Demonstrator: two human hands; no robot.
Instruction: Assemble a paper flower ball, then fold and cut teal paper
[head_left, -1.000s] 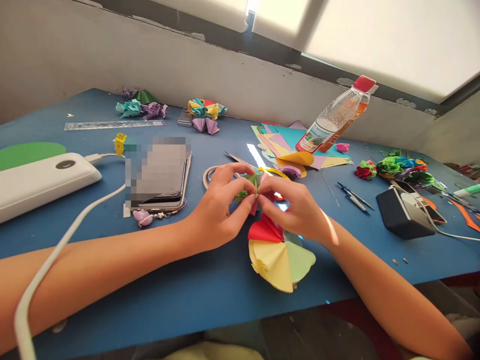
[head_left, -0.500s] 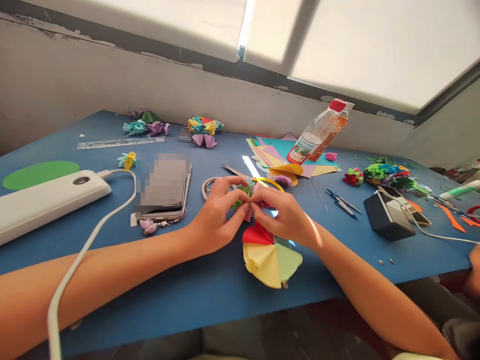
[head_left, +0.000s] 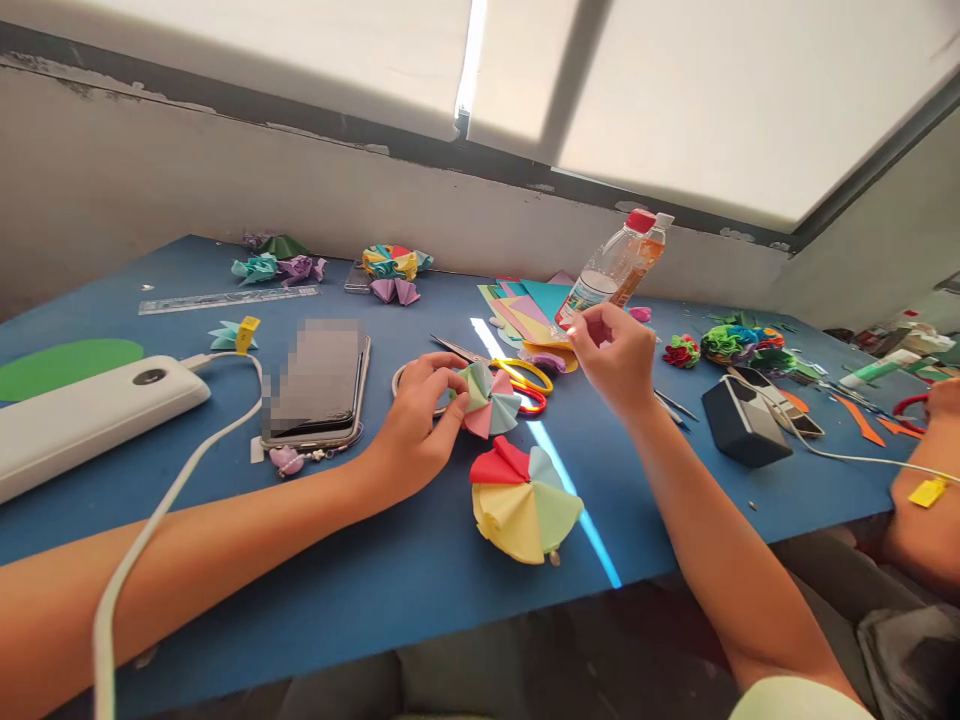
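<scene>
Here the left hand (head_left: 415, 425) pinches a small pleated paper fan (head_left: 489, 400) between thumb and fingertips, low over the blue table (head_left: 375, 590). The right hand (head_left: 613, 352) hangs apart, fingers pinched together; anything between them is too small to make out. One larger paper rosette (head_left: 525, 505) lies near, and two bottles (head_left: 607, 270) stand behind.

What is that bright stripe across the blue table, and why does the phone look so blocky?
Head view: the stripe looks like sunlight from the blown-out window, running past the paper fan in the left hand. Head view: the phone is pixelated in blocks, not out of focus. Head view: the wide lens stretches the table toward the corners.
</scene>
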